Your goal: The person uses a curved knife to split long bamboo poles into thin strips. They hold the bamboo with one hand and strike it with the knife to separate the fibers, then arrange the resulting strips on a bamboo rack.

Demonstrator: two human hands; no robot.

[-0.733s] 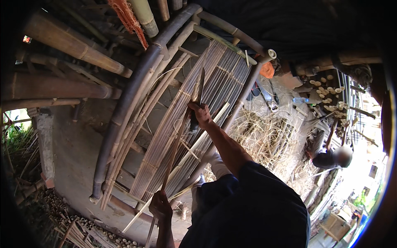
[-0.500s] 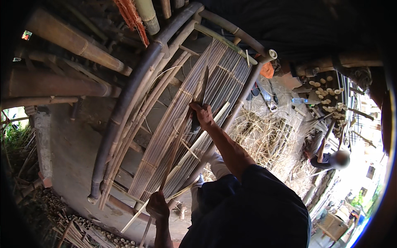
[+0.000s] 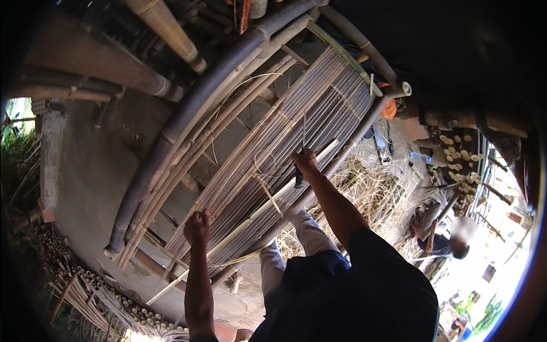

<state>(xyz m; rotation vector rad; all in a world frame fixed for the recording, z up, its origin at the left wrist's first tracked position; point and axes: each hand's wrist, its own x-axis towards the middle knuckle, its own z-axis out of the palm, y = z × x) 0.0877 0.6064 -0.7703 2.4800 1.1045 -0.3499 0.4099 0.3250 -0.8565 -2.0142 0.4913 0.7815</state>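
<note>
My right hand (image 3: 306,162) is closed round the dark handle of a long-bladed knife (image 3: 304,130), its blade pointing away from me and seen nearly edge-on. It is over the right part of a panel of narrow bamboo slats (image 3: 268,154). My left hand (image 3: 197,229) is closed in a fist above the panel's near left edge; what it holds, if anything, does not show. A pale bamboo strip (image 3: 245,225) lies lengthwise across the slats between my hands. Thick dark bamboo poles form the frame (image 3: 165,139) around the panel.
Thick bamboo poles (image 3: 165,28) jut in from the upper left. Curly shavings (image 3: 370,191) heap on the floor at right, near a plastic bottle (image 3: 420,157). A person (image 3: 450,239) is at work farther right. Cut bamboo ends (image 3: 122,299) are stacked lower left.
The long brown strip that ran between my hands no longer shows. My left hand has moved up and left, my right hand to the right with the knife. The whole view has shifted.
</note>
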